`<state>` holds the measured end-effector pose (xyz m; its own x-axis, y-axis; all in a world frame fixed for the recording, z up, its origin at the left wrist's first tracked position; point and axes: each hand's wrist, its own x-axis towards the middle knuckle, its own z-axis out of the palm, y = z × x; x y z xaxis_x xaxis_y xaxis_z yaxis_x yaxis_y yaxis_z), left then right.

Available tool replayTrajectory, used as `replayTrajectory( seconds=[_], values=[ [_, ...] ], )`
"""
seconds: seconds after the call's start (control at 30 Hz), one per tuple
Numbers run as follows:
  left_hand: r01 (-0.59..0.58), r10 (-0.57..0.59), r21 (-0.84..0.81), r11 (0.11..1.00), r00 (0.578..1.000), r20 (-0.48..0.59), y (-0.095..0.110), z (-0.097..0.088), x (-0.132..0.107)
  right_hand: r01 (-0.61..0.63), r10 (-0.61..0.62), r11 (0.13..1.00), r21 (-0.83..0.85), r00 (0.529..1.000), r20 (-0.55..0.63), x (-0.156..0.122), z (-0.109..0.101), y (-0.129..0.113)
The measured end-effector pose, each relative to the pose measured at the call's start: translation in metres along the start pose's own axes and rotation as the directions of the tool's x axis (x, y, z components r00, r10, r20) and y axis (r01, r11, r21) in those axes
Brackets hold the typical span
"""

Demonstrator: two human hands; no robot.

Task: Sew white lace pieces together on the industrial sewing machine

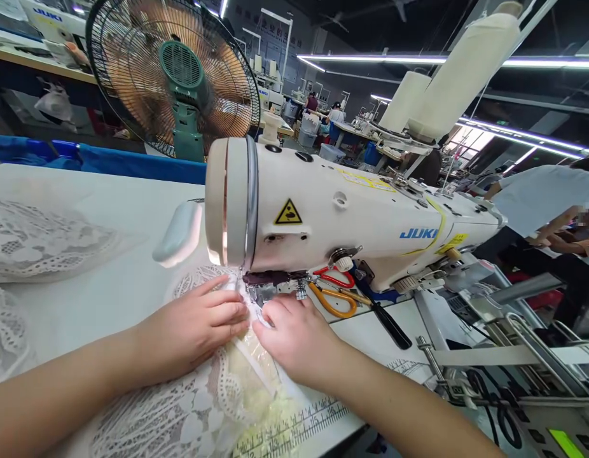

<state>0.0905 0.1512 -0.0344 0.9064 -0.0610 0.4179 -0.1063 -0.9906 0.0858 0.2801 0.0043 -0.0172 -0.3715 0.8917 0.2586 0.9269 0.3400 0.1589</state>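
Note:
White lace fabric (180, 413) lies under the sewing machine's needle area, with a narrow white strip and a pale yellow layer along its right side. My left hand (194, 331) rests flat on the lace just left of the needle, fingers stretched out. Close to the presser foot (263, 292), my right hand (299, 340) is closed, thumb and curled fingers at the edge of the fabric; its fingertips are partly hidden. The white JUKI sewing machine (318, 197) stands over both hands.
Red-handled scissors (335, 277), yellow-handled scissors (335, 302) and a black-handled tool (392, 326) lie behind my right hand. More lace (41, 242) is at the left, near a pale rounded block (179, 234). A fan (180, 70) stands behind; a person (552, 197) is at the right.

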Motion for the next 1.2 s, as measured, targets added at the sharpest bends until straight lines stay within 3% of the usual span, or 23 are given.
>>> replayTrajectory(
  seconds=[0.3,0.5,0.67,0.8,0.9,0.97,1.1,1.2],
  values=[
    [0.003,-0.007,0.067,0.998,0.998,0.068,-0.029,0.001,-0.001,-0.092,0.092,0.996,-0.007,0.991,0.097,0.007,0.003,0.001],
    [-0.128,0.098,0.161,0.979,0.979,0.181,-0.044,-0.009,0.008,-0.107,0.106,0.994,-0.002,0.986,0.128,0.004,0.002,0.002],
    [0.056,-0.079,0.158,0.986,0.987,0.141,-0.049,-0.002,0.004,-0.11,0.108,0.994,0.006,0.983,0.149,0.003,0.001,0.002],
    [0.123,-0.131,0.131,0.984,0.99,0.058,-0.054,0.005,-0.003,-0.143,0.133,0.988,0.05,0.976,0.175,0.003,-0.002,0.002],
    [0.14,-0.142,0.202,0.969,0.99,-0.005,-0.045,-0.001,-0.003,-0.157,0.136,0.983,0.099,0.972,0.194,0.001,-0.008,0.002],
    [0.095,-0.09,0.251,0.963,0.995,-0.03,-0.032,-0.007,0.001,-0.162,0.134,0.977,0.137,0.972,0.195,-0.003,-0.014,0.0],
    [-0.041,0.035,0.194,0.98,0.999,0.035,-0.001,-0.014,0.013,-0.179,0.157,0.954,0.24,0.981,0.11,-0.017,-0.022,-0.013],
    [0.083,-0.094,0.087,0.993,0.987,0.131,0.01,-0.016,0.019,-0.203,0.195,0.931,0.303,0.979,0.055,-0.027,-0.018,-0.034]
  ],
)
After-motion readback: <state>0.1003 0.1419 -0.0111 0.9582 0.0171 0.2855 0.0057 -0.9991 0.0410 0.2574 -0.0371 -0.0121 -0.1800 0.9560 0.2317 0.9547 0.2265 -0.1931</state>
